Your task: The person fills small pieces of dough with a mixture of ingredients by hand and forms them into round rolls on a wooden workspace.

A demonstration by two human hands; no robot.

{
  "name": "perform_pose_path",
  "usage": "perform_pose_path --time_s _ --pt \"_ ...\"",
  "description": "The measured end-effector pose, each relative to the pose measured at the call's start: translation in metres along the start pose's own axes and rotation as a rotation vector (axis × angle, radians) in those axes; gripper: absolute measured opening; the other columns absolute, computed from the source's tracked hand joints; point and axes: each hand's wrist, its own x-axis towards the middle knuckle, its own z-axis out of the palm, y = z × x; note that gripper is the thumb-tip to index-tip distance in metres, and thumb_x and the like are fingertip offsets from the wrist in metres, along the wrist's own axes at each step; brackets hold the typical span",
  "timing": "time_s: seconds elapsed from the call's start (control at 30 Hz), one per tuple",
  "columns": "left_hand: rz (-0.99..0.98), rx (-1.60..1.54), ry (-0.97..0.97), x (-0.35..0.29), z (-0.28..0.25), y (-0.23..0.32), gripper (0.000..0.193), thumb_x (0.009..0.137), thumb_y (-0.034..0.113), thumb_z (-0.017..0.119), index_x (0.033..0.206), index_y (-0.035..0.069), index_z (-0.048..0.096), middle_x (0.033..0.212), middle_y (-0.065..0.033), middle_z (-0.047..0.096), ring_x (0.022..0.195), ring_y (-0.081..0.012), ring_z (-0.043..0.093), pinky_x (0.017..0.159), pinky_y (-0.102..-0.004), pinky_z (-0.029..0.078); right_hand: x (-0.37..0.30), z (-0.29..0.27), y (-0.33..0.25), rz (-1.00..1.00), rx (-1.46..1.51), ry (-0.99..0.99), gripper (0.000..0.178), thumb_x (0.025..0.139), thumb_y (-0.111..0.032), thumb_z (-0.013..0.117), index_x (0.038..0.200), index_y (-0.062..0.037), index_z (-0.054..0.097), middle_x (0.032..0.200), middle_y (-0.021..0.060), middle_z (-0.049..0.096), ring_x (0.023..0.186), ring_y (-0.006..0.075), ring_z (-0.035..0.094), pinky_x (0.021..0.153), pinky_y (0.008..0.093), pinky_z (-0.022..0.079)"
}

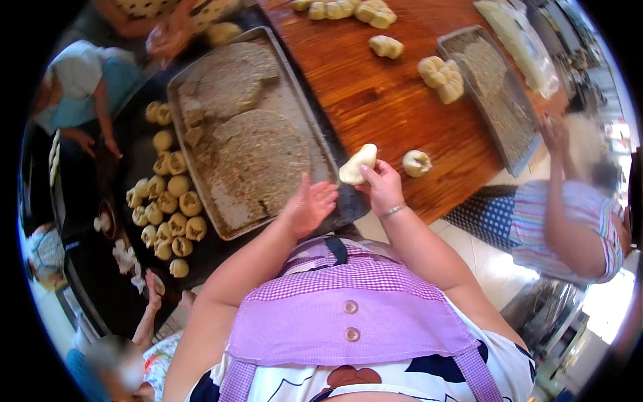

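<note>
My right hand (384,189) pinches a pale, flattened piece of dough (358,165) between thumb and fingers, above the near corner of the wooden table. My left hand (312,205) is open, its fingers stretched out and nothing in it, over the near right edge of a large metal tray (295,80). Thick slabs of brownish, speckled filling (258,157) lie in that tray. A round piece of dough (417,163) with a dark hollow in its top rests on the wooden table, just right of my right hand.
Several round dough pieces (167,204), some with dark openings, stand on the black table left of the tray. Dough lumps (441,77) and a second filling tray (516,151) are on the wooden table (348,74). Co-workers stand left and right, including one in a striped top (562,228).
</note>
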Motion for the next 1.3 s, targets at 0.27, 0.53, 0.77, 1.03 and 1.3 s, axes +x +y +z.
perform_pose_path --time_s 0.27,0.53,0.77,1.03,1.3 --pt "0.458 -0.024 -0.03 -0.048 0.037 0.039 0.038 0.095 0.016 0.057 0.129 0.002 0.05 0.122 -0.0118 0.06 0.11 -0.0247 0.061 0.095 -0.0407 0.05 -0.028 0.06 0.0 -0.069 -0.337 -0.304 0.037 0.091 -0.029 0.066 0.113 -0.0007 0.057 0.101 0.005 0.063 0.085 0.0115 0.061 0.067 0.0241 0.053" --pt "0.616 0.226 0.066 -0.071 0.022 0.03 0.025 0.098 0.022 0.056 0.116 0.004 0.055 0.104 -0.0054 0.062 0.092 -0.0137 0.06 0.081 -0.0283 0.05 -0.007 0.098 0.012 -0.504 -0.607 -0.579 0.031 0.093 -0.031 0.063 0.101 -0.0009 0.06 0.085 0.0044 0.058 0.078 0.0107 0.052 0.068 0.0259 0.046" --pt "1.084 0.822 0.424 -0.08 -0.003 0.034 0.033 0.097 0.034 0.057 0.101 0.002 0.057 0.088 -0.0092 0.062 0.085 -0.0148 0.058 0.075 -0.0296 0.048 -0.033 0.123 0.025 -0.55 -0.504 -0.534 0.025 0.097 -0.026 0.059 0.099 -0.0008 0.06 0.085 0.0058 0.061 0.077 0.0118 0.056 0.07 0.0266 0.047" --pt "0.763 0.534 0.252 -0.094 0.01 0.042 0.028 0.09 0.018 0.067 0.112 0.001 0.062 0.099 -0.0075 0.066 0.089 -0.0142 0.062 0.081 -0.0284 0.051 -0.029 0.109 0.015 -0.332 -0.457 -0.466 0.03 0.1 -0.032 0.051 0.102 -0.0036 0.062 0.093 0.0029 0.062 0.087 0.0101 0.056 0.079 0.0275 0.048" --pt "0.581 0.296 -0.138 -0.111 -0.007 0.048 0.05 0.088 0.035 0.067 0.122 -0.001 0.059 0.119 -0.0135 0.062 0.108 -0.023 0.06 0.095 -0.0378 0.047 -0.047 0.113 -0.009 -0.896 -0.625 -0.426 0.022 0.094 -0.028 0.058 0.087 -0.0069 0.063 0.078 0.016 0.062 0.073 0.0353 0.063 0.062 0.0387 0.05"
